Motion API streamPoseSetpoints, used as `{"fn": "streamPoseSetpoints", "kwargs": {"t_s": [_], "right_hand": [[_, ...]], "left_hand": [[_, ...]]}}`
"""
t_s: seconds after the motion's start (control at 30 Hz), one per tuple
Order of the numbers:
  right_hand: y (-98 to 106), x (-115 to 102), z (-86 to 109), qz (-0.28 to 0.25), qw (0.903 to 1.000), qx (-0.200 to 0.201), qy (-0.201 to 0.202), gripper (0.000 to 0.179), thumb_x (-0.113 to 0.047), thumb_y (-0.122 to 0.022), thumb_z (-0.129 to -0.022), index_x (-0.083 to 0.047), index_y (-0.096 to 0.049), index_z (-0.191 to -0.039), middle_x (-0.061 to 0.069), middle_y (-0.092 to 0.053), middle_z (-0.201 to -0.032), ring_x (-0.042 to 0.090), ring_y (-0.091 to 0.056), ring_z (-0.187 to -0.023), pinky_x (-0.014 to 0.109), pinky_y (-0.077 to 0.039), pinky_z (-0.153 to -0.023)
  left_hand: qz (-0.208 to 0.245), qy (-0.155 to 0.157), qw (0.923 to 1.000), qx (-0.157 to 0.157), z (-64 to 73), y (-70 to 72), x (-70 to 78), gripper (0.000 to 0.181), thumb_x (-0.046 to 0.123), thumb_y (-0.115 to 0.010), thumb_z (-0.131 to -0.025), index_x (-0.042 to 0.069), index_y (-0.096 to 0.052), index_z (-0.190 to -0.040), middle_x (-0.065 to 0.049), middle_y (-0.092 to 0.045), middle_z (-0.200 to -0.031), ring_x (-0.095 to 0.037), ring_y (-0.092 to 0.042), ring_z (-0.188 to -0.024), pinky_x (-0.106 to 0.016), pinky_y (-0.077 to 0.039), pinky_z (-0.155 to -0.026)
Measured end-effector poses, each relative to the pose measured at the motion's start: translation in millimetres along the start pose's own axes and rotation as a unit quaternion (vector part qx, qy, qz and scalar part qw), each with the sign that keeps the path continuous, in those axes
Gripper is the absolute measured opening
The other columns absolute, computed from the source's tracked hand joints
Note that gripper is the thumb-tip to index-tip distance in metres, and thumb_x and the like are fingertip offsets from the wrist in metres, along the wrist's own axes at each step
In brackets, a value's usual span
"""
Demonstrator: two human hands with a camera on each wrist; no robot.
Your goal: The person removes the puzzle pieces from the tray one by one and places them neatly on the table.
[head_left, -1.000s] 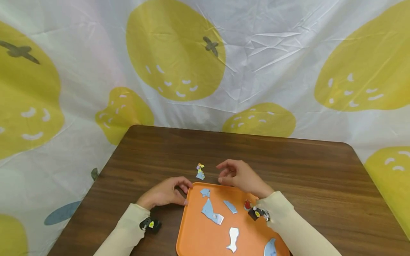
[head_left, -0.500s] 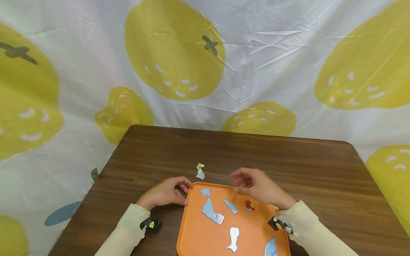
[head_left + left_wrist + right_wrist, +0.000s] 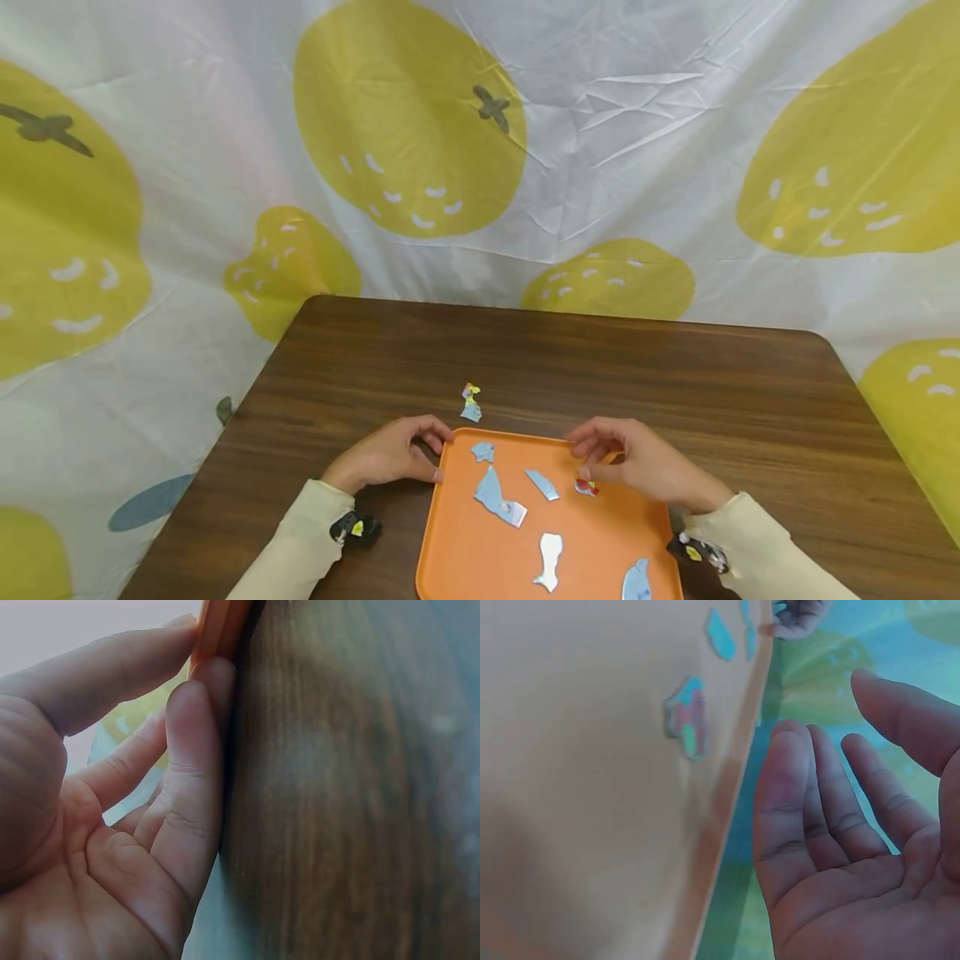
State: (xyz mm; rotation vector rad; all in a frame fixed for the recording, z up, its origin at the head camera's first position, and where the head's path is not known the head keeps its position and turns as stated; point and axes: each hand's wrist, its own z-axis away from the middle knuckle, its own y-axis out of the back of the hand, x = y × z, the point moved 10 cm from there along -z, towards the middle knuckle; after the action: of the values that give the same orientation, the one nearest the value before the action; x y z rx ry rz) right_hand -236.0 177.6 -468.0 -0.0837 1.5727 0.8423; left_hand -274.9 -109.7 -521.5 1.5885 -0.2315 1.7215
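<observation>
My left hand grips the upper left corner of an orange tray; in the left wrist view its thumb and fingers meet the tray's rim. Over the tray's far right corner hovers my right hand, thumb and fingers apart. Just below its thumb lies a small red, green and blue flat puzzle piece, partly covered by the hand in the head view. The right wrist view shows that same colourful piece on the tray, with the right hand holding nothing.
Several irregular light-blue pieces lie spread on the tray, among them a large one, a narrow one and a white one. Beyond the tray, a small yellow and blue piece rests on the wooden table. A lemon-print cloth hangs behind.
My right hand has moved right and nearer, from beyond the tray's far edge to above the red piece, uncovering it and then partly covering it. My left hand stays at the tray's corner.
</observation>
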Motion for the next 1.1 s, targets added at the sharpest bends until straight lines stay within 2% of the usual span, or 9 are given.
{"fn": "streamPoseSetpoints", "kwargs": {"t_s": [0.3, 0.43, 0.6, 0.73, 1.1], "right_hand": [[-10, 20, 10.0, -0.029, 0.9995, -0.015, -0.005, 0.035, -0.005, -0.082, -0.089, 0.000, -0.070, -0.122, 0.019, -0.075, -0.111, 0.015, -0.067, -0.086, 0.026, -0.056, -0.078], [-12, 23, 10.8, -0.032, 0.9992, -0.021, 0.006, 0.037, -0.004, -0.083, -0.087, 0.000, -0.070, -0.121, 0.018, -0.076, -0.112, 0.013, -0.067, -0.086, 0.024, -0.055, -0.077], [-14, 26, 10.4, -0.022, 0.9990, -0.028, 0.028, 0.039, -0.007, -0.086, -0.086, -0.002, -0.071, -0.122, 0.014, -0.077, -0.109, 0.007, -0.062, -0.079, 0.020, -0.051, -0.070], [-13, 30, 11.1, -0.009, 0.9991, -0.019, 0.038, 0.040, -0.009, -0.087, -0.085, -0.004, -0.072, -0.123, 0.011, -0.076, -0.105, 0.005, -0.060, -0.073, 0.021, -0.052, -0.065], [-8, 33, 10.4, -0.001, 0.9994, 0.001, 0.035, 0.043, -0.008, -0.088, -0.084, -0.005, -0.072, -0.124, 0.013, -0.071, -0.103, 0.004, -0.059, -0.070, 0.021, -0.052, -0.063]], "left_hand": [[0.001, 0.008, 1.0000, 0.003, -0.1, -4.2, -4.5, 0.052, 0.007, -0.088, -0.083, 0.006, -0.066, -0.131, -0.012, -0.065, -0.113, -0.020, -0.070, -0.082, -0.027, -0.057, -0.075], [0.005, 0.005, 1.0000, 0.004, -0.2, -3.4, -2.3, 0.054, 0.005, -0.088, -0.083, 0.005, -0.065, -0.131, -0.013, -0.065, -0.113, -0.019, -0.070, -0.082, -0.026, -0.057, -0.075], [0.002, 0.006, 1.0000, 0.005, 0.8, -1.2, 0.1, 0.054, 0.005, -0.088, -0.083, 0.005, -0.066, -0.131, -0.013, -0.065, -0.113, -0.019, -0.069, -0.081, -0.027, -0.057, -0.074], [0.009, 0.008, 0.9999, 0.003, 0.5, -2.5, -0.7, 0.053, 0.005, -0.088, -0.083, 0.005, -0.065, -0.131, -0.014, -0.065, -0.113, -0.020, -0.070, -0.081, -0.026, -0.057, -0.074], [0.020, 0.010, 0.9997, 0.001, 0.9, -2.9, -1.4, 0.053, 0.004, -0.087, -0.083, 0.004, -0.065, -0.132, -0.015, -0.064, -0.113, -0.020, -0.069, -0.080, -0.026, -0.057, -0.074]]}}
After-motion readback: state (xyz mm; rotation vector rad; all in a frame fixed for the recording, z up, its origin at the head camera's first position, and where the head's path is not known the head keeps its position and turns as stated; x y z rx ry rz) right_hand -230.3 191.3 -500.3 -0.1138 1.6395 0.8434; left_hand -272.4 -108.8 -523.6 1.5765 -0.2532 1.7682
